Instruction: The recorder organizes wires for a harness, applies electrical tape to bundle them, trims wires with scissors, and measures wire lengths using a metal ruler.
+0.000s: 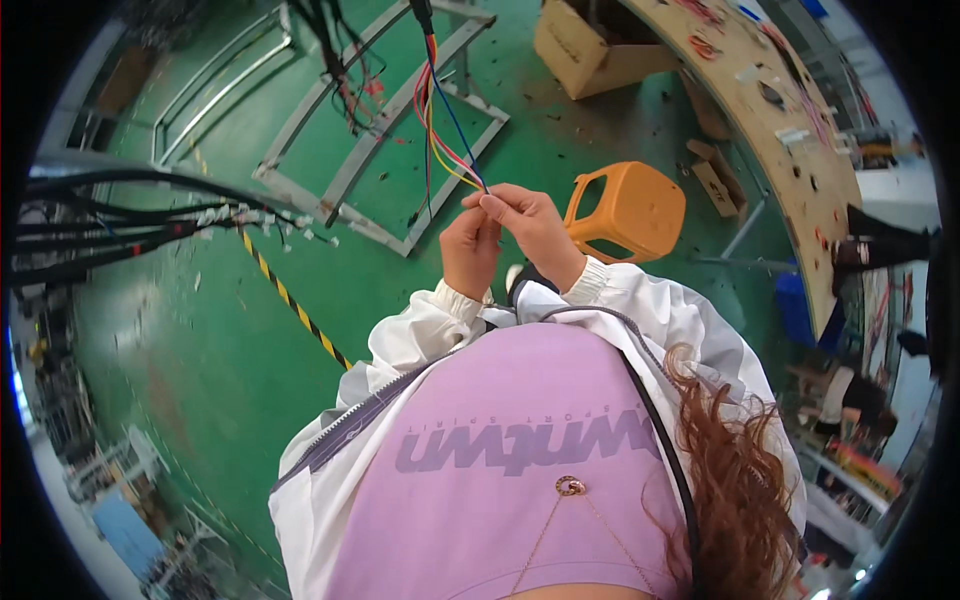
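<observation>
1. Your right hand [535, 225] pinches the ends of the wires [432, 105] between thumb and fingers, in front of your chest.
2. Your left hand [470, 248] is curled close against it, fingertips at the same ends; they are partly hidden, so I cannot tell whether they grip a wire too.
3. The wires, red, yellow, blue and pale, run up from your fingers to a black sheath [422, 14] at the upper edge.
4. Beneath you spreads a green floor [220, 350], scuffed and littered with scraps, crossed on your left by a yellow-and-black stripe [292, 308].
5. A grey metal frame [352, 178] lies beyond your hands, with another bundle [335, 60] of thin wires hanging above it.
6. Thick black cables [105, 250] reach in from your left, small white connectors at their ends.
7. On your right an orange stool [645, 210] stands near your forearm; past it curves a wooden worktop [825, 215] strewn with wires and small parts.
8. An open carton [572, 50] sits near the worktop's far end, and a blue bin [793, 308] below its near end.
</observation>
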### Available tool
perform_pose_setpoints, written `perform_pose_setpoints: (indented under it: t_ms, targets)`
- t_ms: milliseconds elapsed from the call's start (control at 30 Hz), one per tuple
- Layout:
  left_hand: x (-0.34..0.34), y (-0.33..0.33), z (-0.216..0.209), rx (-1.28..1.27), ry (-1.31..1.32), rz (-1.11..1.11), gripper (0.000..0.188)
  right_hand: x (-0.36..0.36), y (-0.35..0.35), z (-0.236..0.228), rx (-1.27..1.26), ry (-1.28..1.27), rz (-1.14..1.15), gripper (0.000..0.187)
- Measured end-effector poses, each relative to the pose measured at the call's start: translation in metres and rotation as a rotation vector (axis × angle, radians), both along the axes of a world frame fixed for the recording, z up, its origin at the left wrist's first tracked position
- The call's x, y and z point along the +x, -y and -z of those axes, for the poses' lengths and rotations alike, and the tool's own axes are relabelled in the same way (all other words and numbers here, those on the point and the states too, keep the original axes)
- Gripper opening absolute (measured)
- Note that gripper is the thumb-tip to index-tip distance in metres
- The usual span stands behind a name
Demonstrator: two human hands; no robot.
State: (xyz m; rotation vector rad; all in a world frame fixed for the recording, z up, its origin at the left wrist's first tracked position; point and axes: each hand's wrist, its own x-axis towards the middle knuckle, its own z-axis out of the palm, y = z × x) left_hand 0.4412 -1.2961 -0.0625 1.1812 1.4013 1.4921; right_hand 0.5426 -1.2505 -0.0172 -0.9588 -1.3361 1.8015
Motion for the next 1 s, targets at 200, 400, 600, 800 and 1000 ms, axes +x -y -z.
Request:
perform_pose_setpoints:
  t_ms: [200, 400, 600, 800, 1000]
  targets:
    - [-0.030, -0.008, -0.092, -0.013, -0.554, 0.342, 0.019, 0.055, 0.014, -0.023, 0.172, 0.192, 0.093, 0.022]
    - [-0.040, -0.126, -0.232, 0.457, 0.297, 0.079, 0.050, 0.099, 0.055, -0.032, 0.657, 0.314, 0.097, 0.007]
    - [-0.056, -0.205, -0.281, 0.201, 0.713, 0.633, 0.021, 0.134, 0.063, -0.132, 1.364, 0.190, 0.182, 0.017]
    - [-0.015, -0.200, -0.321, 0.104, 0.881, 0.714, 0.027, 0.114, 0.034, -0.245, 1.463, -0.311, -0.472, 0.026]
    - [-0.044, -0.185, -0.371, 0.224, 0.694, 0.115, 0.038, 0.119, 0.044, -0.215, 0.942, -0.444, -0.267, 0.032]
